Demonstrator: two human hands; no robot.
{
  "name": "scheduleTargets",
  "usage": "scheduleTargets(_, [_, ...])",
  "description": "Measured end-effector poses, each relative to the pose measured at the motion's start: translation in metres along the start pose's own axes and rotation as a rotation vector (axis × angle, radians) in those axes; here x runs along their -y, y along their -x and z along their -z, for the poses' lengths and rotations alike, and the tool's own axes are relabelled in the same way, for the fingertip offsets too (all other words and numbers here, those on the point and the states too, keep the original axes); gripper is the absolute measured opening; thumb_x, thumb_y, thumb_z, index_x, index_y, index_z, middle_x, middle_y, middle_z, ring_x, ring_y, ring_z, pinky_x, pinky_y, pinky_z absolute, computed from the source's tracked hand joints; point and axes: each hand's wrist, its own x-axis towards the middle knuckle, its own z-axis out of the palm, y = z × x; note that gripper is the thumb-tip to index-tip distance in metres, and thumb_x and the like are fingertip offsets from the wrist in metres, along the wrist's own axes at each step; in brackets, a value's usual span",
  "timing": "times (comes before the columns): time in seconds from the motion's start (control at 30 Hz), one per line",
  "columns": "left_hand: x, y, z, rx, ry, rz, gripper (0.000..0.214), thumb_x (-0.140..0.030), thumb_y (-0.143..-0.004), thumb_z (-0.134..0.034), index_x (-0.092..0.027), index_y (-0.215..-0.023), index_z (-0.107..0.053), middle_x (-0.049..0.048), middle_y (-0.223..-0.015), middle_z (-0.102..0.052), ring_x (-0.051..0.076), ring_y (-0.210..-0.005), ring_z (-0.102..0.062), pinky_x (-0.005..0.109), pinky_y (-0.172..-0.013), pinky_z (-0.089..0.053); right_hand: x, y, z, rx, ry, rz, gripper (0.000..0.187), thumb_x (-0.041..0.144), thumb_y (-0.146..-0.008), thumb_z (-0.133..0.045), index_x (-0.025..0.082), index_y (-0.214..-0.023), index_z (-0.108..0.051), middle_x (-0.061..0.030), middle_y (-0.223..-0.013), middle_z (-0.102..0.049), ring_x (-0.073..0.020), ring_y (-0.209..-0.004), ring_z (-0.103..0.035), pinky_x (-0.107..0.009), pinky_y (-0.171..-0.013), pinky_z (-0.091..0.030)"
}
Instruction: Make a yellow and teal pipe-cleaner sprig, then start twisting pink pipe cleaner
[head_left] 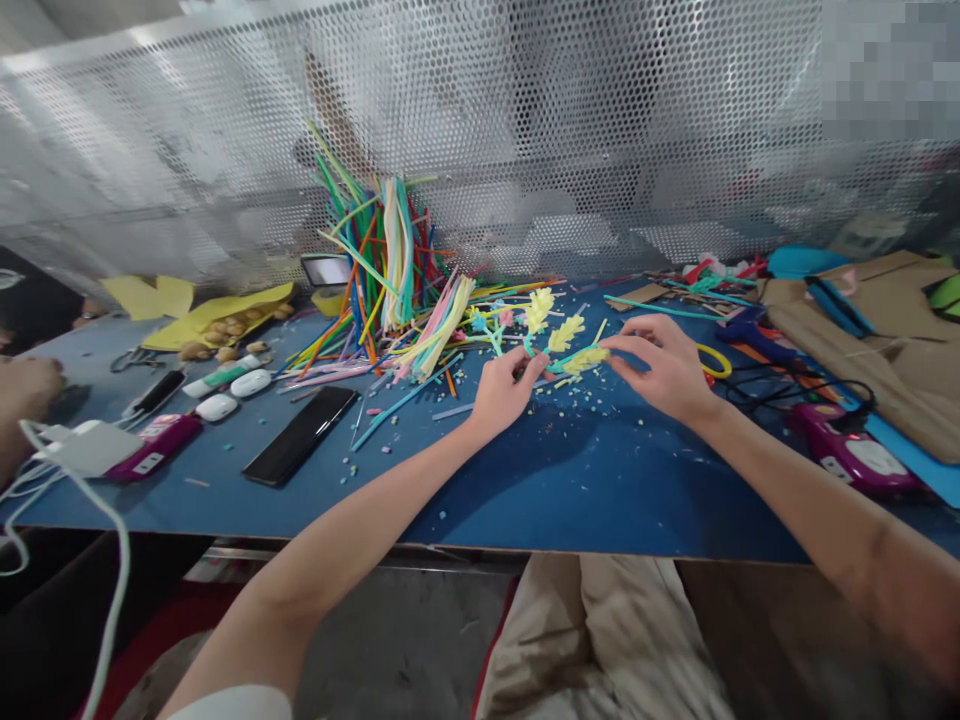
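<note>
My left hand (506, 390) is closed round the green stem of a pipe-cleaner flower sprig, thumb and fingers pinched together. The sprig carries fluffy yellow blossoms (566, 333) that fan out up and to the right. My right hand (664, 365) has its thumb and forefinger at the tip of the lowest yellow blossom (585, 360), pinching its end. Just behind my left hand are small blue and pink pipe-cleaner blossoms (480, 320). Below the hands, tiny clipped bits (559, 405) are scattered over the blue table (555, 490).
A tall bundle of coloured pipe cleaners (397, 250) stands behind, with loose ones at its foot. Left lie a black phone (301, 435), white earbud cases and a purple power strip (156, 445). Right are a yellow-handled tool (714, 362), a glue gun (757, 333), cardboard (870, 340). Another person's hand (26, 390) rests far left.
</note>
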Motion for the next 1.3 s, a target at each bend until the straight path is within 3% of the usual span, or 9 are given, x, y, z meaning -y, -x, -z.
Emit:
scheduleTargets(0.23, [0.001,0.001,-0.001,0.002,-0.009,0.019,0.041,-0.052,-0.094,-0.047,-0.017,-0.076,-0.059,0.0009,-0.078,-0.074,0.008,-0.047,-0.041,0.022,-0.047,-0.033,-0.008,0.002,0.004,0.116,0.148,0.185,0.018,0.026,-0.089,-0.063,0.034,-0.103,-0.069,-0.0017,-0.100,-0.067,-0.0184,-0.089,-0.057,-0.035,-0.079,-0.042])
scheduleTargets(0.37, [0.001,0.000,-0.002,-0.005,-0.020,0.029,0.041,-0.053,-0.094,-0.046,-0.017,-0.078,-0.060,0.0017,-0.079,-0.074,0.008,-0.047,-0.043,0.023,-0.048,-0.034,-0.011,0.002,0.006,0.281,0.129,0.193,0.020,0.028,-0.093,-0.057,0.031,-0.108,-0.069,-0.0025,-0.100,-0.072,-0.0202,-0.090,-0.058,-0.037,-0.079,-0.040])
scheduleTargets(0.47, [0.002,0.000,-0.002,0.003,-0.014,0.040,0.042,-0.055,-0.093,-0.046,-0.018,-0.078,-0.059,0.0019,-0.079,-0.075,0.009,-0.046,-0.044,0.023,-0.047,-0.035,-0.011,0.002,0.006,0.329,0.102,0.163,0.021,0.027,-0.094,-0.054,0.031,-0.108,-0.069,-0.0025,-0.099,-0.074,-0.0196,-0.090,-0.059,-0.037,-0.079,-0.041])
scheduleTargets(0.77, [-0.001,0.001,-0.002,0.012,0.048,0.035,0.036,-0.052,-0.093,-0.049,-0.018,-0.083,-0.056,0.0034,-0.084,-0.075,0.008,-0.046,-0.049,0.024,-0.048,-0.038,-0.002,0.003,0.002,0.161,0.173,0.078,0.014,0.028,-0.091,-0.058,0.028,-0.095,-0.072,-0.0026,-0.097,-0.074,-0.0191,-0.083,-0.059,-0.036,-0.075,-0.042])
scheduleTargets(0.97, [-0.002,0.003,-0.004,-0.001,0.090,0.041,0.038,-0.053,-0.093,-0.050,-0.018,-0.079,-0.051,0.0037,-0.076,-0.074,0.011,-0.052,-0.058,0.022,-0.047,-0.037,-0.001,0.004,-0.001,0.145,0.039,0.027,0.012,0.026,-0.091,-0.058,0.026,-0.090,-0.070,-0.0022,-0.092,-0.076,-0.0196,-0.087,-0.066,-0.037,-0.085,-0.045])
scheduleTargets(1.17, [0.000,0.003,-0.006,-0.018,0.151,0.055,0.038,-0.054,-0.092,-0.051,-0.018,-0.079,-0.050,0.0059,-0.082,-0.075,0.010,-0.048,-0.058,0.022,-0.046,-0.040,0.013,0.001,-0.007,0.022,-0.106,-0.194,0.012,0.029,-0.092,-0.057,0.024,-0.091,-0.068,-0.0063,-0.090,-0.075,-0.0230,-0.085,-0.065,-0.039,-0.084,-0.048])
scheduleTargets(1.3, [-0.002,0.004,-0.009,-0.028,0.193,0.087,0.039,-0.056,-0.091,-0.051,-0.017,-0.083,-0.053,0.0080,-0.088,-0.076,0.011,-0.051,-0.060,0.022,-0.046,-0.041,0.027,-0.001,-0.009,-0.029,-0.171,-0.382,0.014,0.033,-0.091,-0.057,0.024,-0.087,-0.066,-0.0051,-0.080,-0.068,-0.0187,-0.069,-0.059,-0.035,-0.073,-0.049])
